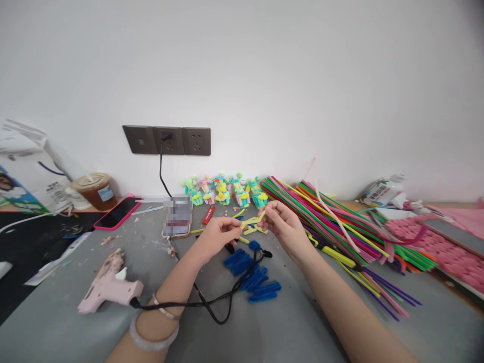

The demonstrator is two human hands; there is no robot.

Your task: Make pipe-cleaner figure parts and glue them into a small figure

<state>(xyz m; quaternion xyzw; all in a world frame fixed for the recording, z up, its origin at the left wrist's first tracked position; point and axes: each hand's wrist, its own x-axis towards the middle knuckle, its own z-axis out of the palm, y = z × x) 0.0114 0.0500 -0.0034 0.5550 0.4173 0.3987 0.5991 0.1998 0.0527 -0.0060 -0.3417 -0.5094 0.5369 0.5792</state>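
Note:
Between my two hands stretches a bent yellow pipe cleaner (pixel 251 221). My left hand (pixel 220 233) pinches its left end with thumb and forefinger. At its right end, the fingertips of my right hand (pixel 284 228) are closed on it. Just below the fingers, more bent yellow pipe cleaner (pixel 255 230) shows, though I cannot tell whether it is joined to the held piece. Short blue pipe cleaner pieces (pixel 255 280) lie in small groups on the grey mat (pixel 287 333) beneath my hands. Behind them, several pastel pipe cleaner figures (pixel 222 190) stand against the wall.
A pink glue gun (pixel 109 290) lies at left, its black cord (pixel 200 304) crossing the mat. A phone (pixel 177 217) and a pink-cased phone (pixel 118 214) lie behind, near a drink cup (pixel 99 191). Long coloured pipe cleaners (pixel 328 217) and a pink keyboard (pixel 442 242) occupy the right.

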